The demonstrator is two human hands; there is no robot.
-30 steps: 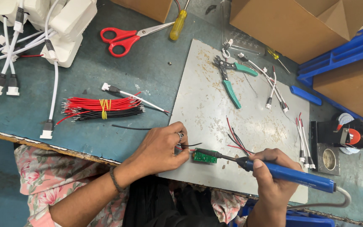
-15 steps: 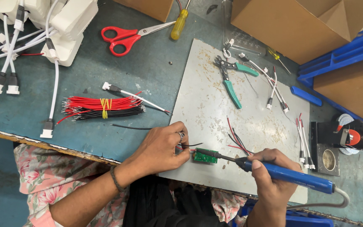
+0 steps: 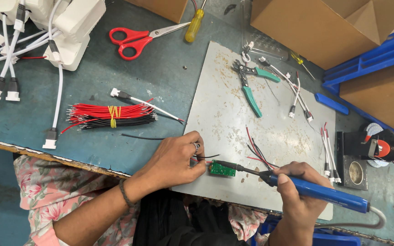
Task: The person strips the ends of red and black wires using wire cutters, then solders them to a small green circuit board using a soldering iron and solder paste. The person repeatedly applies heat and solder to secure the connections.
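Left hand (image 3: 176,159) pinches wires onto green circuit board (image 3: 221,169), right hand (image 3: 297,191) gripping blue soldering iron (image 3: 315,193) at it; red-black wire bundle (image 3: 110,115) left on bench (image 3: 160,73) unused.

Open grey mat (image 3: 233,123) at frame centre, bare between the green pliers (image 3: 251,87) above and the loose red and black wires (image 3: 257,152) lower right. Blocked at left by the tied wire bundle (image 3: 110,115), crowded upper left with white adapters (image 3: 69,32).

board: circuit board (image 3: 221,169) sits on the metal plate (image 3: 233,114)
pliers: pliers (image 3: 251,85) at its 12 o'clock
wires: wire bundle (image 3: 110,115) at 10, scissors (image 3: 138,39) beyond
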